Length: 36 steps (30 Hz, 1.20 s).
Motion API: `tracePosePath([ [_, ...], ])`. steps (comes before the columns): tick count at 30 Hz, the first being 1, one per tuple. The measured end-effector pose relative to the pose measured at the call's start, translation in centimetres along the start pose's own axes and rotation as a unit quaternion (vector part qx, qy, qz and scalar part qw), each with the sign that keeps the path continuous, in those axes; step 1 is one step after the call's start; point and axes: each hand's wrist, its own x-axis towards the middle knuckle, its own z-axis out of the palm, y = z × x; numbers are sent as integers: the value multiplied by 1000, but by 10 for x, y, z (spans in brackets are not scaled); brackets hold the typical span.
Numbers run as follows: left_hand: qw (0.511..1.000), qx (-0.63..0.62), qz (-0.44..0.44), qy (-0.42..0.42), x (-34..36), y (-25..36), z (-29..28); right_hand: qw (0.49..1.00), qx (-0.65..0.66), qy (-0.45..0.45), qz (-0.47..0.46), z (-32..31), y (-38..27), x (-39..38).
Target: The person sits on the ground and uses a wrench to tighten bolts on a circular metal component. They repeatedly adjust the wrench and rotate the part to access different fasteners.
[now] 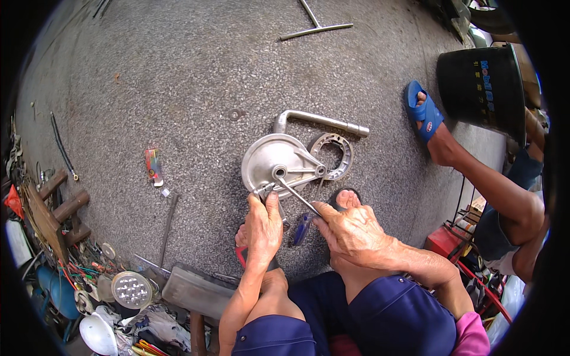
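A round silver brake plate (264, 155) with a centre hole and a pointed arm lies on the ground before me. My left hand (264, 228) is closed at its near edge, thumb and fingers pinching a small metal lever (265, 190). In my right hand (356, 231) is a slim metal rod (298, 198), its far tip near the plate's centre hole; the hand hides the rod's other end. A ring of brake shoes (348, 157) lies against the plate's right side. Between my hands is a blue-handled screwdriver (302, 229) on the ground.
An L-shaped socket wrench (323, 120) lies just beyond the plate, a washer (237, 114) to its left. Farther off is a T-handle wrench (317, 29). A person's foot in a blue sandal (428, 115) and a black bucket (475, 113) stand right. Left are a small colourful packet (153, 166) and clutter.
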Motion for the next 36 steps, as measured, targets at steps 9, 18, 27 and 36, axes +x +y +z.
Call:
tracePosePath([
  [9,999,-8,-32,-14,1,3,-2,995,36,-67,-61,-50,-8,39],
  [18,998,-32,-44,-31,3,3,-3,988,-6,-106,-109,-50,-10,62],
  [27,988,-117,98,16,6,-34,9,942,-19,-184,-281,-65,-30,104],
  [36,991,-123,-18,40,2,-15,7,973,-14,-55,-223,-32,-51,49],
])
